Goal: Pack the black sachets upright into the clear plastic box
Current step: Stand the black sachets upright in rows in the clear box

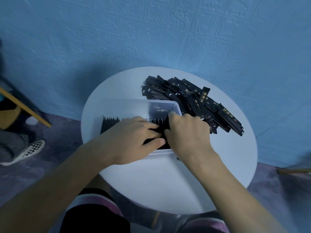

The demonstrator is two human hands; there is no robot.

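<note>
Round white desk (168, 182) against blue wall. Clear plastic box (127, 106) sits mid-desk, sachet row (109, 124) upright inside. My left hand (134, 140) and right hand (188, 133) both grasp sachets in the box. Loose pile (193, 101) just right of box.

both hands (161, 137) pressing upright black sachets (110, 125) in clear plastic box (127, 105), loose sachets (193, 98) beside it

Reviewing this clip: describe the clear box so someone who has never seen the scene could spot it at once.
Start at the round white table against the blue wall. The clear plastic box sits on its left half, with both hands inside it. Unlike the loose pile of black sachets lying flat beside it on the right, it holds a row of sachets standing upright.
</note>
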